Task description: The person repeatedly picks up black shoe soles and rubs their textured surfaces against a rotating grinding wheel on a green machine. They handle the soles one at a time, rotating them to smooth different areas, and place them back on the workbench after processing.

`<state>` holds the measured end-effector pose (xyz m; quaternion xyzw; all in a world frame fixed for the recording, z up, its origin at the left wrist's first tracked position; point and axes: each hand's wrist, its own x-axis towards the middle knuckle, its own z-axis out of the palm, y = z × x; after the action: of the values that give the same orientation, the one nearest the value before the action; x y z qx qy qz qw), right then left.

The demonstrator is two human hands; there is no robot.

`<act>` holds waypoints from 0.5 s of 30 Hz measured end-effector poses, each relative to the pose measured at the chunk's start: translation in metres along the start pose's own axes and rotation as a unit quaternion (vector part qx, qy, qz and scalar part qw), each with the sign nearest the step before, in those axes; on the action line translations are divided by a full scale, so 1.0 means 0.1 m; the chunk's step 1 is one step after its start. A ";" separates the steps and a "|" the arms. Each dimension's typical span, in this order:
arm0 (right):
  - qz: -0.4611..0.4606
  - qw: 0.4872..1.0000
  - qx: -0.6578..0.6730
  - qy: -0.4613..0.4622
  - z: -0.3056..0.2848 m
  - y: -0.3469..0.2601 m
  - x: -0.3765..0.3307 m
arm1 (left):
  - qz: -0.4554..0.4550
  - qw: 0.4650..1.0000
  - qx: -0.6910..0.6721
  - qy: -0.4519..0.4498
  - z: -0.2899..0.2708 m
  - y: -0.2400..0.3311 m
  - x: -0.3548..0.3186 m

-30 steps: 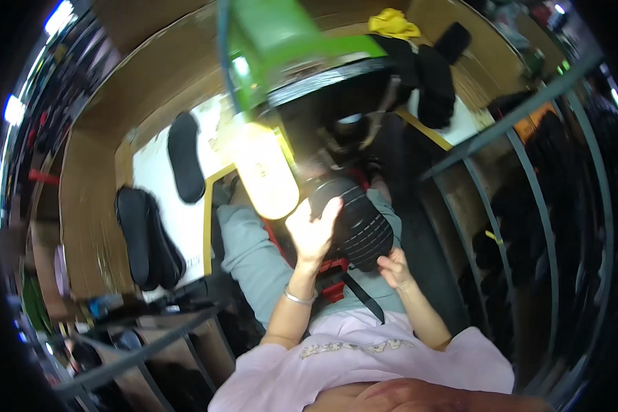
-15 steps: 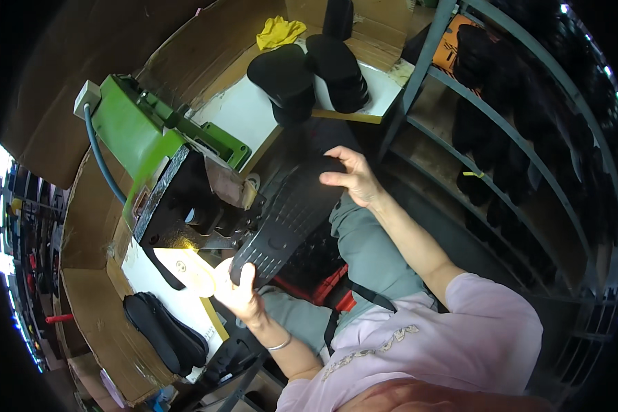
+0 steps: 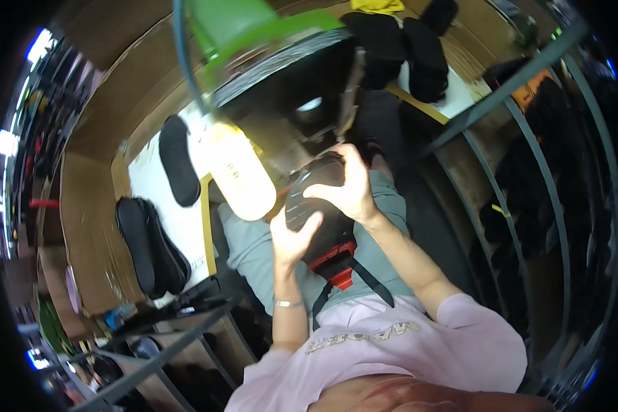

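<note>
A dark shoe sole or insole with pale dash marks is between my hands, above my lap and just below the machine head. My left hand is closed on its lower end, thumb in front and other fingers hidden behind. My right hand curves over its upper part, thumb across the front and fingers at the far edge. The sole looks foreshortened or bent. Beside my left hand, a pale insole glares under the lamp; I cannot tell whether my fingers touch it.
The green machine with its black head stands ahead. Black insoles and a black stack lie on the white table at left. More black stacks and a yellow cloth are at the back. A metal rack stands at right.
The view has turned, shifting the machine up in the picture. My hands have come closer together, and the sole, earlier stretched long between them, now looks shorter. My right hand has closed onto it.
</note>
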<state>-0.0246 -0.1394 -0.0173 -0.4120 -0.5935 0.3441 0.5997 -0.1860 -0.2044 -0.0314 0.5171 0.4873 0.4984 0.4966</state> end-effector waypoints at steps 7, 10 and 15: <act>0.288 0.937 0.133 -0.146 -0.47 0.43 -1.03 | 0.076 0.992 -0.031 0.097 0.35 0.19 0.25; 0.406 0.867 0.285 -0.045 -0.78 0.58 -1.51 | 0.087 0.983 -0.098 0.128 0.43 0.12 0.17; 0.375 0.855 0.264 0.242 -1.39 0.45 -0.86 | 0.097 0.976 -0.168 0.100 0.55 0.20 0.16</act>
<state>0.1118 -0.2096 -0.0884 -0.5001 -0.1173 0.5759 0.6360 -0.1308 -0.1903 -0.0114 0.4186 0.3918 0.6682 0.4741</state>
